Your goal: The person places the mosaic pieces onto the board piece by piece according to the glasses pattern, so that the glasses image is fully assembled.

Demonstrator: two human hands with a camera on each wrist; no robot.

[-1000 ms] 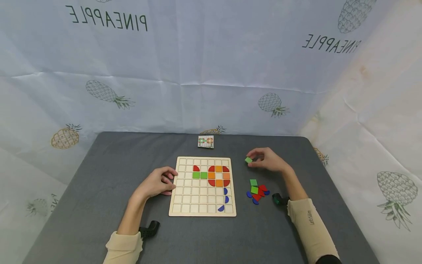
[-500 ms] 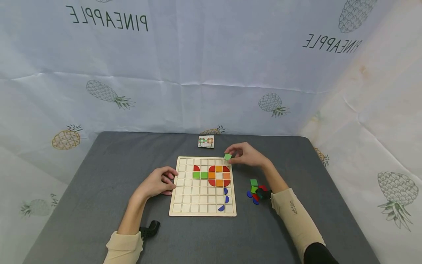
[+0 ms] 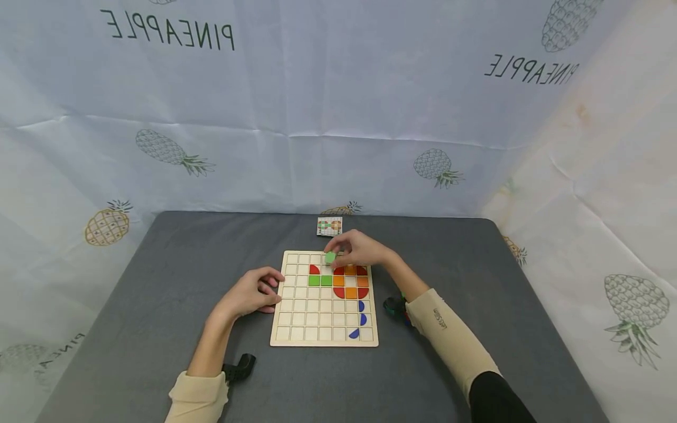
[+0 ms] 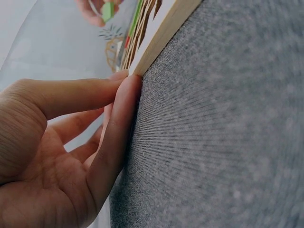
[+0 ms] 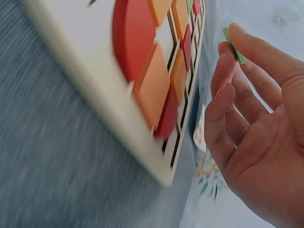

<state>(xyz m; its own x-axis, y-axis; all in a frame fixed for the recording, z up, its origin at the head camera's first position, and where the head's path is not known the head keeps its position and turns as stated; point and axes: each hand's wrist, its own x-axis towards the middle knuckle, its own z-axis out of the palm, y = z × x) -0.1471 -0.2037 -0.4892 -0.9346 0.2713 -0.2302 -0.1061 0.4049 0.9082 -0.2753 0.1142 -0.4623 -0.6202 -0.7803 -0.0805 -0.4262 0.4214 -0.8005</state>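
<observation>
My right hand (image 3: 362,249) pinches a green square tile (image 3: 330,257) between thumb and fingertips, held over the far edge of the wooden grid board (image 3: 307,320). The tile (image 5: 235,46) stands edge-on in the right wrist view, above the board's surface. On the board, a red quarter-circle (image 3: 314,270) sits above two green squares, left of a ring of red quarter-circles and orange squares (image 3: 351,293). Blue half-circles (image 3: 362,319) lie along its right columns. My left hand (image 3: 248,294) holds the board's left edge, thumb and finger at the rim (image 4: 142,64) in the left wrist view.
A small pattern card (image 3: 330,225) lies behind the board. The loose pile of tiles at right is mostly hidden by the right forearm and the black wrist device (image 3: 394,306). Another wrist device (image 3: 240,366) hangs under the left wrist. A pineapple-print curtain (image 3: 338,117) rises behind the grey table.
My right hand has carried the green square tile leftward from right of the board to over its far edge. Its forearm now covers most of the loose pile. The left hand has stayed put.
</observation>
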